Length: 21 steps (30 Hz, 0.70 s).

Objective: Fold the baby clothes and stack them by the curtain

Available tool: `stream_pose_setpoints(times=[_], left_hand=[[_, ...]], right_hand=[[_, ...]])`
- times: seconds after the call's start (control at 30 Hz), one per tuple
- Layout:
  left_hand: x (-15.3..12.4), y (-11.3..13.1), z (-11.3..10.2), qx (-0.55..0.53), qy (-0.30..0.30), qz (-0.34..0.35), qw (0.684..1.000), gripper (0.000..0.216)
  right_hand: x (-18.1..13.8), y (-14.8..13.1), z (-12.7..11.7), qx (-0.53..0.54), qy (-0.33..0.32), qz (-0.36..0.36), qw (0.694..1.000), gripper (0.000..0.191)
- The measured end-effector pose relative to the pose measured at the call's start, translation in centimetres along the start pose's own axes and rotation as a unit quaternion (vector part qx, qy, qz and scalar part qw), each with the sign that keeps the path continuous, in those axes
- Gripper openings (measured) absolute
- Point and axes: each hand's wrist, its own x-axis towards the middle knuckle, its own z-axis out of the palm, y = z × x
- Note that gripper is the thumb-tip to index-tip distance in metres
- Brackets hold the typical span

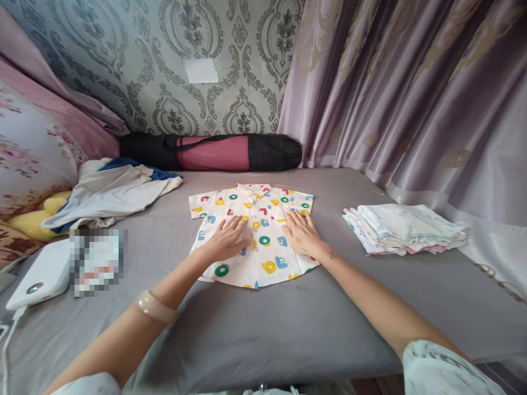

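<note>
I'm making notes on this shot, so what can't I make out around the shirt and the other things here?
All in the head view:
- Shirt: print covered by the left hand and right hand.
- Pixelated item: blurred into blocks, so unreadable.
- Stack of folded cloth: upper layers hide most of the lower ones.
- White cable: its far end is cut off by the picture's edge.

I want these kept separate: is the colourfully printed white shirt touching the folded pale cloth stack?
Apart: the head view shows grey sheet between the shirt and stack.
</note>
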Motion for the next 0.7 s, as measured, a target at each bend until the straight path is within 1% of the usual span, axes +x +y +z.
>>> stream_pose_setpoints(times=[0.07,0.13,0.2,0.33,0.4,0.5,0.6,0.63,0.7], left_hand=[[2.1,1.3,-0.3,-0.004,-0.006,0.023,1.0,0.061],[4.4,2.5,-0.5,-0.009,-0.012,0.039,0.999,0.055],[6.9,3.5,-0.4,-0.012,-0.001,0.059,0.998,0.05],[11.2,5.0,0.6,-0.03,0.027,0.09,0.995,0.044],[12.7,5.5,1.4,-0.035,0.028,0.085,0.995,0.046],[13.8,6.0,3.0,-0.033,0.022,0.055,0.998,0.056],[13.9,6.1,4.3,-0.022,0.016,0.049,0.998,0.064],[13.8,6.1,4.6,-0.018,0.013,0.049,0.999,0.065],[13.7,6.0,4.6,-0.015,0.003,0.048,0.999,0.066]], right_hand=[[0.7,0.3,0.2,-0.003,0.003,0.005,1.0,0.065],[1.2,0.6,0.4,0.012,-0.026,0.01,1.0,0.065],[1.3,1.0,0.3,0.029,-0.04,0.012,0.999,0.063],[0.2,1.8,-0.6,0.029,0.019,0.035,0.999,0.057],[-1.0,2.1,-1.0,0.024,0.028,0.045,0.998,0.056],[-2.6,2.2,-0.8,0.027,-0.008,0.028,0.999,0.058],[-3.7,2.2,-0.4,0.046,-0.044,0.022,0.998,0.058],[-3.8,2.1,-0.4,0.051,-0.043,0.024,0.997,0.057],[-4.0,2.0,-0.6,0.056,-0.016,0.035,0.998,0.053]])
